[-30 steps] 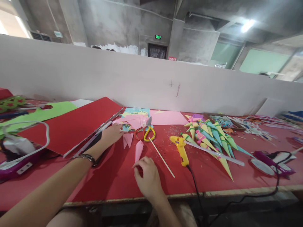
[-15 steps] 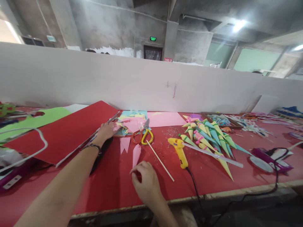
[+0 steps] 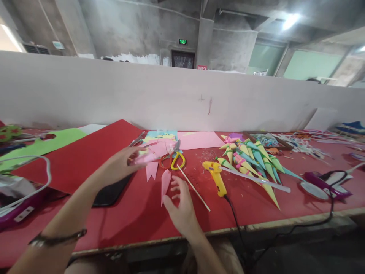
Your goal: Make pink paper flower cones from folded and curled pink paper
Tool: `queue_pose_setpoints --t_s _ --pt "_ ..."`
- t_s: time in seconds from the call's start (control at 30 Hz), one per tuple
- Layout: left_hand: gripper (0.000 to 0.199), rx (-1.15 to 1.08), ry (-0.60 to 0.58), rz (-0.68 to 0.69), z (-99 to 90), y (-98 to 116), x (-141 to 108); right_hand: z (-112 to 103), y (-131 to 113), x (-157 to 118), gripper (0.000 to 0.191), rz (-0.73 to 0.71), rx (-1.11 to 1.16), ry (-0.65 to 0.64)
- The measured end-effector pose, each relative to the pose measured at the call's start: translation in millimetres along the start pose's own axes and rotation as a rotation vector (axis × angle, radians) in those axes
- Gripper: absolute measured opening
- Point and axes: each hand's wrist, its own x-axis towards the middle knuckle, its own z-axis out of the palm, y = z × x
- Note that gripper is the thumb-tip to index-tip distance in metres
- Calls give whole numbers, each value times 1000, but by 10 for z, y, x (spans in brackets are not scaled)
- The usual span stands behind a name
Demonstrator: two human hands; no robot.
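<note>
My left hand point(image 3: 123, 163) is raised off the table with its fingers closed on a blurred pink foam or paper piece point(image 3: 146, 157). My right hand point(image 3: 182, 207) is open, its fingers spread just above the red tabletop point(image 3: 137, 220) and holding nothing. Close to its fingertips lies a pink pointed cone-like piece point(image 3: 165, 182). A notched pink strip point(image 3: 151, 171) rests below the left hand's piece. Scissors with red and yellow handles point(image 3: 178, 161) lie beyond the cone, beside a thin pale stick point(image 3: 196, 191).
A yellow glue gun point(image 3: 218, 182) with a clear glue stick lies right of the stick. Several finished-looking coloured cones point(image 3: 256, 160) are piled behind it. A red sheet point(image 3: 94, 152) and a black flat object point(image 3: 110, 193) are at left. A white partition point(image 3: 137, 95) stands behind.
My left hand has lifted from the scrap pile and come nearer, with a pink piece in its fingers. My right hand's curled fingers have spread apart. The black flat object shows more.
</note>
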Motion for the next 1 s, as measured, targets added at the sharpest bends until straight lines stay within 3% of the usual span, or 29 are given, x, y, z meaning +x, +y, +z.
queue_pose_setpoints --t_s 0.07,0.13,0.23,0.33,0.4,0.57,0.7,0.87,1.0 --pt "53 -251 -152 67 128 190 -245 -36 -33 28 60 -15 236 -56" --pt "52 -406 -151 48 277 343 -422 -79 -72 53 67 -26 348 -59" --pt "54 -526 -136 -39 491 454 -534 -139 -132 66 49 -28 384 -55" --pt "54 -561 -210 -45 648 438 -548 -177 -170 59 26 -11 380 -55" --pt "53 -602 -217 -24 710 396 -560 -189 -168 55 21 36 358 -4" --pt "28 -590 -51 107 725 322 -634 -194 -95 65 27 196 386 122" --pt "22 -463 31 97 720 277 -642 -182 -54 53 29 174 320 141" --pt "24 -371 -87 128 769 158 -598 -178 -39 33 28 79 115 187" --pt "25 -523 -257 217 770 132 -595 -213 -16 43 38 194 134 181"
